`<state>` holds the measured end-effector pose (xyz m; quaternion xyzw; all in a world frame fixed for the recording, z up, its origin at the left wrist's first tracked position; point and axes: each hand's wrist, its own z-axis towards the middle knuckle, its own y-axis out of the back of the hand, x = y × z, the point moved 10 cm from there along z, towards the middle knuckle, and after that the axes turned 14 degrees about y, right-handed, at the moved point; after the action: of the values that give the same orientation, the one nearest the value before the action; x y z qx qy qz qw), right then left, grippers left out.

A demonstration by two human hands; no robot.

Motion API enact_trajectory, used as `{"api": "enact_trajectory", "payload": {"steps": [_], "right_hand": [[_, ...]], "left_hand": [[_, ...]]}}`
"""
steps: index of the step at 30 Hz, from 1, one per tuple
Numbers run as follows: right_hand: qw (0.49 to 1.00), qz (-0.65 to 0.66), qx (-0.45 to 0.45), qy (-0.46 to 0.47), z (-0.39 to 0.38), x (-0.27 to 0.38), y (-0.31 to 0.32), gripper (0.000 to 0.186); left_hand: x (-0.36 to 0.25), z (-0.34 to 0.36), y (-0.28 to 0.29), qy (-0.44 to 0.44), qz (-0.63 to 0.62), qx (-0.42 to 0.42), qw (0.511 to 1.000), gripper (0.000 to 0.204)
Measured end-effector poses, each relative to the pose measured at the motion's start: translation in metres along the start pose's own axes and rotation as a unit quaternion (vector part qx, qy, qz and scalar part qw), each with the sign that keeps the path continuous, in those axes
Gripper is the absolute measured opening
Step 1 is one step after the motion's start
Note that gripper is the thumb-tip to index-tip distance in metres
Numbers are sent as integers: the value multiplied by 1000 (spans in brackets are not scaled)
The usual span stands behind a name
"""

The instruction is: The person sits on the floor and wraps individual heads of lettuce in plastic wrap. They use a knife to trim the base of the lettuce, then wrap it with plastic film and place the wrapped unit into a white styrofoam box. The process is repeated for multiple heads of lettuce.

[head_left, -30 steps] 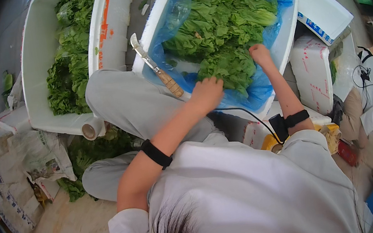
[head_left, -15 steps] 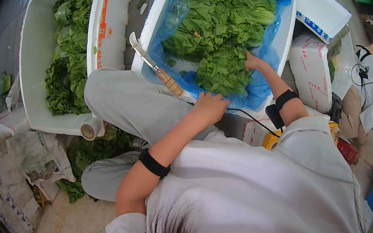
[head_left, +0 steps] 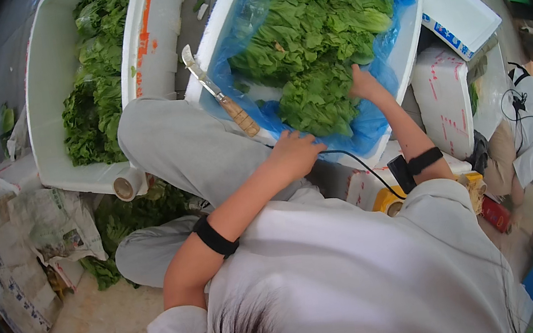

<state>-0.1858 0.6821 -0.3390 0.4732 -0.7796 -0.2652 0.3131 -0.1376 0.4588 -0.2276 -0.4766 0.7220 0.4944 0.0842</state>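
Observation:
A white foam box (head_left: 413, 33) lined with blue plastic (head_left: 374, 131) holds heaped green leafy lettuce (head_left: 304, 21). My right hand (head_left: 365, 83) is inside it, fingers curled against the right side of the nearest lettuce head (head_left: 317, 101); leaves partly hide the fingertips. At the near edge of the box rests my left hand (head_left: 295, 154), palm down with loose fingers a little apart, holding nothing. A hooked knife (head_left: 236, 113) with a wooden handle lies along the box's left rim, just beyond my left hand.
Another foam box (head_left: 40, 130) of lettuce stands left, a roll of tape (head_left: 125, 188) by its near corner. More greens (head_left: 141, 218) lie below. Right are a foam lid (head_left: 459, 13), a marked foam box (head_left: 442, 101) and another person (head_left: 526, 123). A black cable (head_left: 365, 165) crosses near my arms.
My right hand has shifted slightly up along the lettuce head, and its forearm has swung a little to the right. My left hand stays nearly still.

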Motion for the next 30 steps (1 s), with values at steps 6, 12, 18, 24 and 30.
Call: {"api": "enact_trajectory", "payload": {"steps": [6, 12, 18, 24, 30], "right_hand": [[964, 126, 226, -58, -51, 42, -43, 47], [928, 313, 196, -42, -71, 30, -103, 81], [863, 428, 184, -194, -68, -12, -128, 54], [918, 333, 175, -123, -82, 35, -64, 45], [975, 202, 89, 7, -66, 83, -18, 55]], "left_hand": [[-6, -9, 5, -14, 33, -40, 999, 22], [-3, -10, 13, -30, -15, -28, 999, 18], [15, 13, 24, 126, -59, -15, 990, 27], [12, 22, 57, 75, 74, -229, 968, 35], [13, 32, 57, 57, -31, -237, 969, 57]]}}
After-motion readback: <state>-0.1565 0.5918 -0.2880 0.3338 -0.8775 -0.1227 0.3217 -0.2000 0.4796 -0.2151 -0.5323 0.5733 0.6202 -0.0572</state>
